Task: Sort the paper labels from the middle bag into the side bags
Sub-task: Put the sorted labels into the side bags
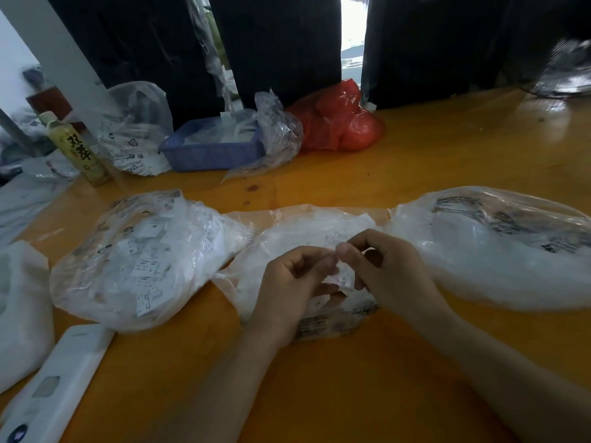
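Three clear plastic bags lie in a row on the orange table. The middle bag [300, 231] holds white paper labels and lies under both hands. The left bag [140, 260] is full of printed labels. The right bag [499, 251] looks whitish and blurred. My left hand [294, 282] and my right hand [383, 266] meet over the middle bag, fingers curled. Between their fingertips they pinch a small white paper label [343, 278].
At the back stand a blue basket [211, 151], a red bag [342, 123], more clear bags [134, 123] and a drink bottle [80, 148]. A white flat device [54, 382] and a white bag [19, 308] lie near left.
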